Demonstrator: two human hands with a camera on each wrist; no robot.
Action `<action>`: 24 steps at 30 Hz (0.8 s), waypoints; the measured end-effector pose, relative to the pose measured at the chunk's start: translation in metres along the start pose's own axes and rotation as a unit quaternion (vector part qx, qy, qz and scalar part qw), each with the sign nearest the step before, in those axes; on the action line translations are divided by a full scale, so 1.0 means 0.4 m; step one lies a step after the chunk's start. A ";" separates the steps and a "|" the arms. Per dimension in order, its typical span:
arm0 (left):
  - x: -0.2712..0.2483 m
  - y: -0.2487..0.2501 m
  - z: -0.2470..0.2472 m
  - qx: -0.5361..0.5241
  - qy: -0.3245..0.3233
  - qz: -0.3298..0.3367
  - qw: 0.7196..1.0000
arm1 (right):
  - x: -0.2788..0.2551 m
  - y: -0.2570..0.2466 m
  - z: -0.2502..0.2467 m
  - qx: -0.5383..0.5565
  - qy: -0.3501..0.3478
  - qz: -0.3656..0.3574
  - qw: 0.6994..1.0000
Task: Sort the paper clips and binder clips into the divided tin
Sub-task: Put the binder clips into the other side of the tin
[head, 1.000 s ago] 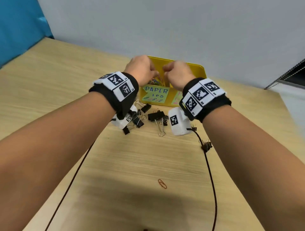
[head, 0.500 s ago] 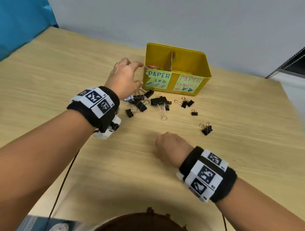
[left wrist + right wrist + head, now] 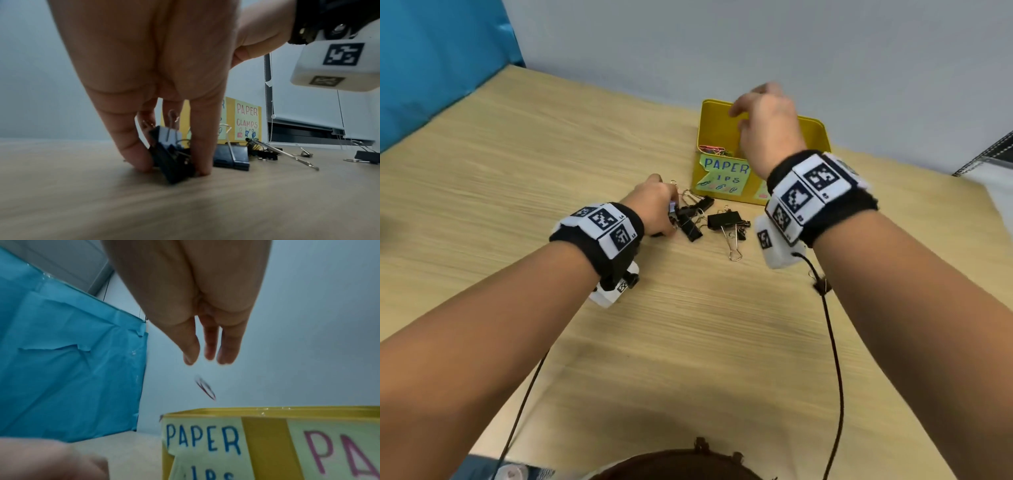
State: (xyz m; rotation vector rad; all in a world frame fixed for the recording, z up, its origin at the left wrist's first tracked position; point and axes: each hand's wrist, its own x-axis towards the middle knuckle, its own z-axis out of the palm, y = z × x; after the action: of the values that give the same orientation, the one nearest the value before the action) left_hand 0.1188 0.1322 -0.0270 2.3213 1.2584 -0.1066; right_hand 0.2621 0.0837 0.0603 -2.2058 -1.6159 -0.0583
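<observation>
Head view: right hand (image 3: 767,126) over yellow tin (image 3: 816,132), left hand (image 3: 654,209) down among binder clips (image 3: 724,221) on table (image 3: 551,154).
Left wrist view: fingers (image 3: 131,142) pinch black binder clip (image 3: 170,154) against tabletop.
Right wrist view only: fingers (image 3: 190,344) straight, empty; red paper clip (image 3: 205,388) mid-air above tin's "PAPER" side.

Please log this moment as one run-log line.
left hand: pinching binder clip on table | right hand: open above tin | paper clip: falling

We see a pale wood-grain surface (image 3: 551,144) against a light grey wall (image 3: 722,44), blue sheeting (image 3: 431,61) at left, a window blind (image 3: 308,100) at right.
</observation>
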 end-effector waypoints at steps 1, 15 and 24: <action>0.002 -0.003 -0.003 -0.006 0.004 0.004 1.000 | -0.004 -0.010 0.010 -0.002 0.013 -0.019 1.000; -0.020 -0.050 -0.039 -0.076 0.045 -0.006 0.996 | -0.098 -0.015 0.211 -0.150 -0.357 -0.094 0.917; -0.035 -0.046 -0.057 -0.109 0.078 0.002 0.991 | -0.151 0.041 0.196 -0.009 -0.280 -0.091 0.956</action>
State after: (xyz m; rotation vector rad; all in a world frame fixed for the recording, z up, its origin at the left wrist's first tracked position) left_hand 0.0924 0.1403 -0.0102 2.1767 1.2692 0.2074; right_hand 0.2417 0.0518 -0.0327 -2.1995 -2.1112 0.5499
